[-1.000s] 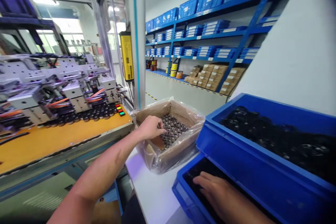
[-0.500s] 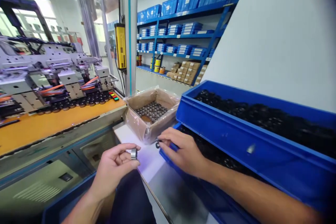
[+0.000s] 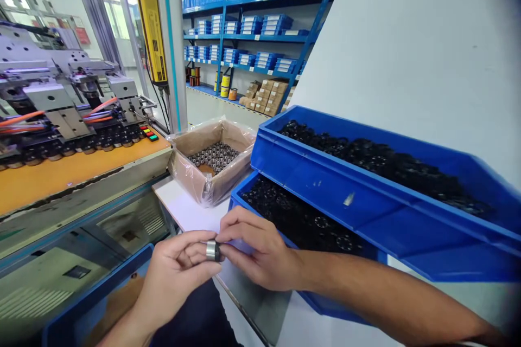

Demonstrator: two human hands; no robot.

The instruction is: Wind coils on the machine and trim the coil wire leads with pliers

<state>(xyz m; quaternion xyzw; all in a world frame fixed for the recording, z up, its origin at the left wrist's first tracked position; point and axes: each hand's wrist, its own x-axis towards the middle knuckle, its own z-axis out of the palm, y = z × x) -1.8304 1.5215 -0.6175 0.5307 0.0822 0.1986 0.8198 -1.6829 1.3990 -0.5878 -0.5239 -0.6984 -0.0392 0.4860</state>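
Observation:
Between the thumb and fingers of my left hand (image 3: 179, 265) is a short silvery metal ring (image 3: 210, 250). My right hand (image 3: 256, 249) pinches a small black round plastic part (image 3: 217, 252) against the ring's right end. Fingertips of both hands nearly meet there, so much of the black part is hidden. Both hands are above the front of the white work surface. Just behind my right hand, a lower blue bin (image 3: 240, 195) holds many similar black parts.
An upper blue bin (image 3: 309, 173) of black parts overhangs the lower one. Behind my hands stands a plastic-lined cardboard box (image 3: 185, 179) with metal rings. At left is a machine with an orange table (image 3: 81, 173). Blue shelving (image 3: 244, 0) stands at the back.
My right hand has moved left from the lower bin's edge, bringing the black part to the metal ring in my left hand. The camera view has shifted right.

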